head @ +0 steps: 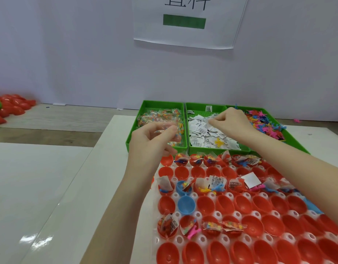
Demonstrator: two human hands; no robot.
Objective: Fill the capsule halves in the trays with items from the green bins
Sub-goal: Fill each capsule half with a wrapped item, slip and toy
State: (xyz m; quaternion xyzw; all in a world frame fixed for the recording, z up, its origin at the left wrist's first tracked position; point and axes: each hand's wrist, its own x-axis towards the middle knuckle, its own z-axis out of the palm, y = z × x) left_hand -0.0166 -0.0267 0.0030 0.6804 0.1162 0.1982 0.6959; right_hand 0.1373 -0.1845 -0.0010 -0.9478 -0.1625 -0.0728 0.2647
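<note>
From the head camera, three green plastic bins sit side by side at the far edge of the white table, just beyond the white moulded tray of red plastic capsule halves. The left hand hovers over the near corner of the left green bin, its fingers curled round a clear cellophane packet of coloured beads. The right hand reaches into the middle green bin, thumb and fingertips pinching at the heap of small white paper sachets; whether a sachet is already lifted free cannot be told. The right green bin holds small bright plastic figures. This looks like the picking step. Several halves in alternate rows already carry items, while many red halves and one blue plastic half are bare. Next, both hands would need to come back over the tray and drop one piece into each unfilled half.
</note>
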